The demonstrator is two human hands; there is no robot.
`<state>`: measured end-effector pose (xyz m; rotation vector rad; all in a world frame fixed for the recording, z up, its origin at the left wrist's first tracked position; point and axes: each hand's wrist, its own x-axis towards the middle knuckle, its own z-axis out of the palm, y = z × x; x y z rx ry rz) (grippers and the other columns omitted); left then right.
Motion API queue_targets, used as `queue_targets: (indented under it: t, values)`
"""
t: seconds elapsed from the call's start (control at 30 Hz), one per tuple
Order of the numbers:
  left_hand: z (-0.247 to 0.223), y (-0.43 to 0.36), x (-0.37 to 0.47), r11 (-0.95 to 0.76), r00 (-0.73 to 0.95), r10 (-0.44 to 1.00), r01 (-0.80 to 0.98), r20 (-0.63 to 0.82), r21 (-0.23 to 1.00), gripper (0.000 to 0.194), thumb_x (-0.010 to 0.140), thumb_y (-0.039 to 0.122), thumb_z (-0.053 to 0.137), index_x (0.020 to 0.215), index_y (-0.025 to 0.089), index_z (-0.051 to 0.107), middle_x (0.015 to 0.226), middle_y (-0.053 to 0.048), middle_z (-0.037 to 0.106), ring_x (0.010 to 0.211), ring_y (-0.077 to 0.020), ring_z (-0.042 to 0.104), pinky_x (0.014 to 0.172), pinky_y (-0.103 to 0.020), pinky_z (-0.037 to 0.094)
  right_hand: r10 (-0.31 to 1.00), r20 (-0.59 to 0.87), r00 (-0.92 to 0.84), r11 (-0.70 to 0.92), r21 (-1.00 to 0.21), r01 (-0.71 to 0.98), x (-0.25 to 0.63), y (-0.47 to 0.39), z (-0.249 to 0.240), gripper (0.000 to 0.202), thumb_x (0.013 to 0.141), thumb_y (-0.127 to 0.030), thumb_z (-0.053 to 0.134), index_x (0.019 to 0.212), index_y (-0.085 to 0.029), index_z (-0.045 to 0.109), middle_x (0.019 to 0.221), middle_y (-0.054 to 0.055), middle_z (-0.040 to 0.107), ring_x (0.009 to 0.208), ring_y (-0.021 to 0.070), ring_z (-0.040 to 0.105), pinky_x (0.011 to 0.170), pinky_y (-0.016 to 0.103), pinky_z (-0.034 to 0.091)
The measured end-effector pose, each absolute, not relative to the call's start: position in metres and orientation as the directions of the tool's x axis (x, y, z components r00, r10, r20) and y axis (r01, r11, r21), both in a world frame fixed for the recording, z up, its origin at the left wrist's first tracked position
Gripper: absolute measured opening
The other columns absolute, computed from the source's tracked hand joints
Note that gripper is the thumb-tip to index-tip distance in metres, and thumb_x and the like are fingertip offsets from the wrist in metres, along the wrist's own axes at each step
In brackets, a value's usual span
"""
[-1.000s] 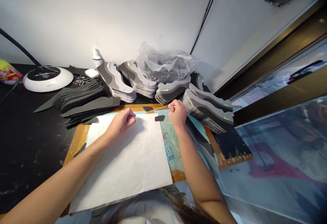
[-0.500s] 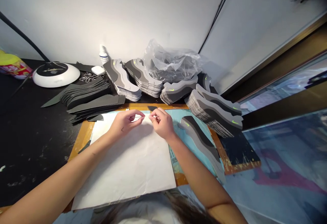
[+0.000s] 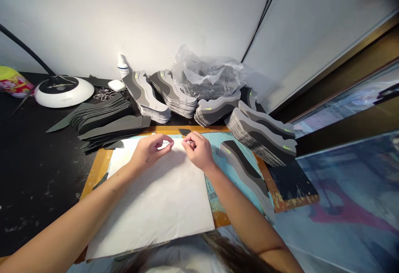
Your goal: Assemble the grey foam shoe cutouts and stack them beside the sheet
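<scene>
My left hand (image 3: 149, 151) hovers over the far part of a white sheet (image 3: 156, 198), thumb and forefinger pinched together. A thin light sliver (image 3: 165, 142) runs across the gap between those fingers; its kind is too small to tell. Just to the right, my right hand (image 3: 199, 151) is closed in a pinch too, with a thin pale bit at its fingertips that I cannot make out. The two pinches face each other, a small gap apart. Right of my right hand, a grey and black shoe-upper piece (image 3: 241, 167) with a yellow-green swoosh lies on a blue sheet.
Stacks of grey shoe-upper pieces (image 3: 146, 94) line the back, with another stack (image 3: 262, 136) at right. Dark pieces (image 3: 99, 113) are piled at left beside a lamp base (image 3: 64, 92). A clear plastic bag (image 3: 208, 75) and a white bottle (image 3: 122, 66) stand by the wall.
The gap between my two pinches has widened slightly, the left hand having shifted a little to the left. The view has moved slightly too. Both hands keep their pinches.
</scene>
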<state>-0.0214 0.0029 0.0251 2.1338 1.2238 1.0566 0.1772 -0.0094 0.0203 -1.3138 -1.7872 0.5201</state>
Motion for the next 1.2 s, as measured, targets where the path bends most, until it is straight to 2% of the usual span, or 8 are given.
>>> queue_targets:
  t: [0.17,0.3,0.47,0.63,0.73,0.87,1.03,1.2]
  values:
    - [0.025,0.002,-0.013,-0.249,0.253,0.950,0.264,0.183,0.932,0.026,0.082,0.042,0.066,0.086,0.016,0.072,0.059,0.002,0.054,0.055,-0.0110,0.043,0.052,-0.023,0.033,0.974,0.163,-0.158,0.171,-0.985,0.039,0.166,-0.011,0.021,0.022,0.080,-0.043,0.068,0.082,-0.023,0.058,0.071,-0.003,0.058,0.060,0.0127,0.055,0.055,0.026,0.047]
    - [0.024,0.001,-0.010,-0.058,0.191,0.981,0.079,0.042,0.995,0.031,0.076,0.045,0.074,0.083,0.015,0.072,0.061,0.001,0.057,0.053,-0.0100,0.043,0.051,-0.022,0.033,0.962,0.094,-0.257,0.025,-0.966,-0.257,0.158,-0.012,0.021,0.040,0.068,-0.044,0.081,0.094,-0.027,0.056,0.078,-0.005,0.062,0.060,0.0117,0.060,0.060,0.028,0.055]
    - [0.027,0.002,-0.012,-0.076,0.207,0.976,0.052,0.063,0.996,0.026,0.076,0.042,0.075,0.082,0.017,0.074,0.078,-0.004,0.069,0.069,-0.0144,0.057,0.062,-0.025,0.042,0.978,0.088,-0.191,0.043,-0.973,-0.228,0.163,-0.008,0.015,0.035,0.074,-0.040,0.077,0.104,-0.027,0.062,0.081,-0.004,0.064,0.061,0.0106,0.061,0.066,0.028,0.056]
    - [0.026,0.003,-0.013,-0.153,0.242,0.964,0.151,0.114,0.976,0.023,0.080,0.040,0.072,0.086,0.018,0.077,0.074,-0.003,0.065,0.068,-0.0144,0.055,0.062,-0.026,0.040,0.990,0.124,-0.066,0.124,-0.992,-0.011,0.165,-0.008,0.014,0.031,0.076,-0.039,0.075,0.103,-0.025,0.067,0.081,-0.002,0.064,0.068,0.0123,0.061,0.064,0.025,0.053]
    - [0.024,0.003,-0.015,-0.190,0.248,0.958,0.179,0.143,0.965,0.021,0.082,0.039,0.071,0.088,0.020,0.078,0.073,-0.003,0.063,0.067,-0.0143,0.055,0.061,-0.026,0.039,0.989,0.149,0.016,0.147,-0.986,0.082,0.167,-0.011,0.016,0.024,0.081,-0.045,0.069,0.082,-0.022,0.065,0.066,-0.003,0.060,0.058,0.0116,0.056,0.057,0.024,0.048]
    - [0.021,0.004,-0.016,-0.284,0.248,0.942,0.220,0.228,0.933,0.018,0.085,0.035,0.069,0.092,0.021,0.079,0.070,-0.002,0.061,0.066,-0.0137,0.054,0.060,-0.025,0.038,0.989,0.142,-0.047,0.148,-0.971,0.186,0.169,-0.013,0.018,0.046,0.090,-0.051,0.055,0.057,-0.020,0.060,0.045,-0.004,0.048,0.046,0.0104,0.048,0.053,0.025,0.043]
    - [0.017,0.003,-0.017,-0.461,0.305,0.873,0.267,0.379,0.846,0.017,0.088,0.029,0.067,0.099,0.023,0.079,0.068,0.000,0.058,0.062,-0.0117,0.050,0.057,-0.023,0.037,0.998,0.064,0.003,0.064,-0.995,0.072,0.165,-0.011,0.016,0.028,0.078,-0.047,0.070,0.086,-0.021,0.076,0.077,0.003,0.073,0.064,0.0144,0.063,0.062,0.026,0.053]
    - [0.011,0.002,-0.018,-0.557,0.379,0.818,0.335,0.433,0.760,0.016,0.090,0.026,0.065,0.100,0.023,0.078,0.071,0.000,0.058,0.061,-0.0104,0.047,0.058,-0.023,0.037,0.996,-0.091,0.011,-0.090,-0.994,-0.068,0.164,-0.007,0.014,0.030,0.070,-0.044,0.075,0.089,-0.021,0.078,0.087,0.004,0.075,0.063,0.0130,0.062,0.061,0.026,0.054]
